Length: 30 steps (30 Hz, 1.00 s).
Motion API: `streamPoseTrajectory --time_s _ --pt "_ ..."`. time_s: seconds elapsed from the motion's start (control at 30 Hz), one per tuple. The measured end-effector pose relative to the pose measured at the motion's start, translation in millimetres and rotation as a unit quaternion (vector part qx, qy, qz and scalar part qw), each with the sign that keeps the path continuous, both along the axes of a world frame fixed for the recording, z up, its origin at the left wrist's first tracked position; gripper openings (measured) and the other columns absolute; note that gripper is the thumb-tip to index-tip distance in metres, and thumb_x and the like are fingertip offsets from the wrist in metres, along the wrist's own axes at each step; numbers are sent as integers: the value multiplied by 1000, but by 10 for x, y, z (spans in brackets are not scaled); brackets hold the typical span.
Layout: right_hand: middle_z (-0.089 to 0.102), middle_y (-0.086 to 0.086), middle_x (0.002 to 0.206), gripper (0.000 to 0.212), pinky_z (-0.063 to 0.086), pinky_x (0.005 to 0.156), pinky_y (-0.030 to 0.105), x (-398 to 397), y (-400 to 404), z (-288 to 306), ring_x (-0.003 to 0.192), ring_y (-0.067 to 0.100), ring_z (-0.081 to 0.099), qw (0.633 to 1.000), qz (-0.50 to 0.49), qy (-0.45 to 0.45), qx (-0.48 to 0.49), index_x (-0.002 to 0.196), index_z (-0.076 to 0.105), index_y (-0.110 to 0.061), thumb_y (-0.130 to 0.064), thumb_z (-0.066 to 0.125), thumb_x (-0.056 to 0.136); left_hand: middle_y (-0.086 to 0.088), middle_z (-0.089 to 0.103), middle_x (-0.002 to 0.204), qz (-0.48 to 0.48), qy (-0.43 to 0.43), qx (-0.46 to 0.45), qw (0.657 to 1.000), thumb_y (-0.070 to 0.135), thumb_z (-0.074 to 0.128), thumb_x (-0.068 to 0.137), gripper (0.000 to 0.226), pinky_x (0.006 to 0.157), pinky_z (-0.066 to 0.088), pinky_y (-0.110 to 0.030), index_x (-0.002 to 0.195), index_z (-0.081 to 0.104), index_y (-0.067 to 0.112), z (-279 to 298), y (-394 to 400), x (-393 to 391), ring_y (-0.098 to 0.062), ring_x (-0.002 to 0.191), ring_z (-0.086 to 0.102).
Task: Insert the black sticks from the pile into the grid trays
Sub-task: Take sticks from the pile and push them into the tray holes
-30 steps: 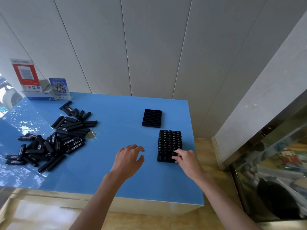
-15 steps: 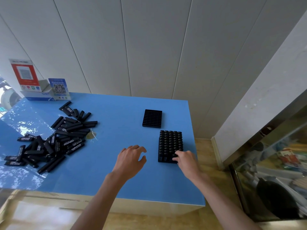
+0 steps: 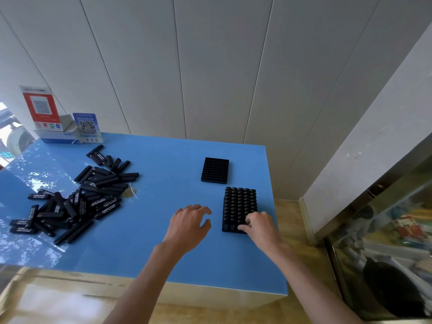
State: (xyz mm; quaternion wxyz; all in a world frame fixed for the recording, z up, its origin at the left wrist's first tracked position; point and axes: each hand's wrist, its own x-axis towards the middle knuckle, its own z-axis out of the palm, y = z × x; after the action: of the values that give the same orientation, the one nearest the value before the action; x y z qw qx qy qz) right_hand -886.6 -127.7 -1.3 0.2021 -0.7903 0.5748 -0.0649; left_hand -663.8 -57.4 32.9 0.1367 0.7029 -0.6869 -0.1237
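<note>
On the blue desk, a loose pile of black sticks lies scattered across the left side, many overlapping and some showing white lettering. Well apart from the pile, toward the right edge, sit two black grid trays. The near tray is filled with sticks standing upright, their round ends showing in neat rows. The far tray sits just behind it, a little to the left, and its cells look open and unfilled.

The person's right hand rests at the near right corner of the filled tray, its fingers curled against the tray's edge and the stick ends there; this grip is closed down on that corner, though I cannot tell whether it pinches a single stick or simply presses on the tray. The left hand hovers over bare desk just left of the filled tray, palm down, fingers spread and gently bent, its grip apart and holding nothing.

At the back left corner of the desk stand a red QR sign and a smaller blue QR sign, propped by a white and blue box. A small yellowish scrap lies at the pile's right edge. White wall panels rise behind the desk.
</note>
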Motion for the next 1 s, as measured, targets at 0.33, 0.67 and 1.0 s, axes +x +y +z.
streamPoseTrajectory --time_s 0.33,0.67,1.0 --pt "62 -11 116 26 51 79 28 -50 -50 541 100 12 61 992 103 -32 -69 120 66 -24 -37 52 102 9 64 134 39 -8 -41 998 35 47 104 37 106 37 -32 138 59 29 207 -78 -274 -14 121 59" --pt "59 -10 127 31 49 90 29 -109 -77 650 113 11 56 980 172 -66 -80 129 61 -25 -36 47 103 13 65 130 79 3 -62 995 34 52 103 31 101 45 -33 130 65 29 409 221 -308 -11 118 61" --pt "59 -8 130 33 45 90 21 441 116 695 114 10 58 955 274 -92 -71 132 59 -23 -37 48 104 14 68 124 194 -16 -70 978 32 59 100 26 93 51 -35 124 69 30 551 989 127 -11 113 64"
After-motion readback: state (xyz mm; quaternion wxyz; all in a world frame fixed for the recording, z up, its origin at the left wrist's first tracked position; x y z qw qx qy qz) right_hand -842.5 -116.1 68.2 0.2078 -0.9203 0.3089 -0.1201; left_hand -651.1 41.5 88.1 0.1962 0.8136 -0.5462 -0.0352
